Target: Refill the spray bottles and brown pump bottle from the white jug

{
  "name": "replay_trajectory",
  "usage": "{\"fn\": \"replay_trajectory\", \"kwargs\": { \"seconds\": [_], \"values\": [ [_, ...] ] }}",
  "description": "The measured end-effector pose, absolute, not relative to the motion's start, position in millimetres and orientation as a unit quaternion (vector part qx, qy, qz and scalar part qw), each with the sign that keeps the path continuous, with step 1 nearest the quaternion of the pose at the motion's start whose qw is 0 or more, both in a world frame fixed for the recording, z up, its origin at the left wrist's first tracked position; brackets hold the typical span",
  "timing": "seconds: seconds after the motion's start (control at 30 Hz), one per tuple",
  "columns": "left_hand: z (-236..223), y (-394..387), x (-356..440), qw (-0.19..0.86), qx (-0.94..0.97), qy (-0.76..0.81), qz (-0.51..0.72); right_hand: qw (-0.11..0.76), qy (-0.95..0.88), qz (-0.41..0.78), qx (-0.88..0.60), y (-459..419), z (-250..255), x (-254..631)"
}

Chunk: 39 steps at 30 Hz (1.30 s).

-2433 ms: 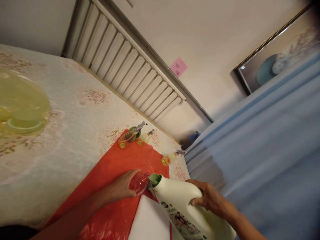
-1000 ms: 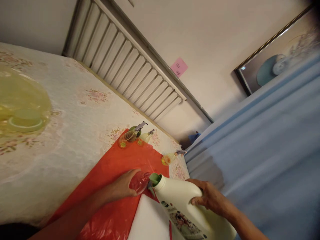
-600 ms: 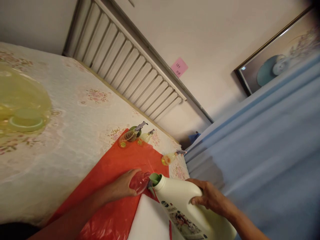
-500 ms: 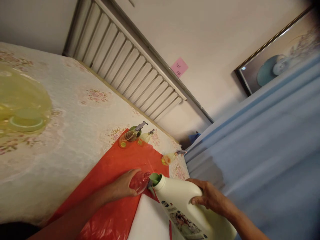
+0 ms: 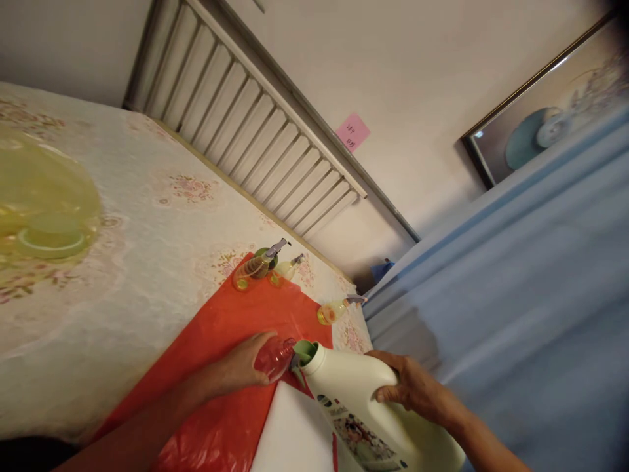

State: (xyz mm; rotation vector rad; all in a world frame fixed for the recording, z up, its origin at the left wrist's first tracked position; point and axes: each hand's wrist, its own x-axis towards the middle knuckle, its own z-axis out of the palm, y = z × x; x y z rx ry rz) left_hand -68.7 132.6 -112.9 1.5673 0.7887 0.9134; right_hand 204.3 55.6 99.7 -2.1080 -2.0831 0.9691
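Large cream plastic jug with a green pour spout (image 5: 363, 393) is tipped, spout right at the mouth of the small translucent red bottle (image 5: 274, 359). Bottle is over the glossy red plastic sheet (image 5: 221, 328), toward its right side; jug comes in from the sheet's right. Can't tell if the rims touch, and no stream is visible.

Left hand (image 5: 243, 367): fingers curled round the bottle body. Right hand (image 5: 413, 390): thumb on the jug's near side, fingers behind it. Their exact grip on the far side is hidden, can't tell.

My read on doing this well: hold the bottle neck lined up under the spout lip and do the metering with the right wrist, in small tilts. Jug looks bulky, so a slow tip should avoid a glug over the narrow neck. Squeeze the bottle lightly; thin plastic could flex and push liquid up. Watch the level through the wall, ease off before the shoulder, then level the jug before separating, so drips fall inside.

Side risks: white block (image 5: 297, 432) beside the sheet, near both containers, would catch spills. Clear trigger spray bottle (image 5: 250, 270) at the sheet's upper end is well clear of the jug.
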Motion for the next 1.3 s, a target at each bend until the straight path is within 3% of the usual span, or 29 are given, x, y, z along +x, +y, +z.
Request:
{"fn": "replay_trajectory", "kwargs": {
  "seconds": [0.47, 0.97, 1.3],
  "values": [
    [-120, 133, -61, 0.5, 0.676, 0.338, 0.423, 0.009, -0.662, 0.317, -0.679, 56, 102, 202],
    [-102, 128, -67, 0.568, 0.647, 0.311, 0.403, 0.01, -0.663, 0.322, -0.676, 57, 98, 207],
    [-115, 133, -66, 0.535, 0.661, 0.347, 0.396, 0.002, -0.662, 0.316, -0.68, 57, 101, 205]
  ]
}}
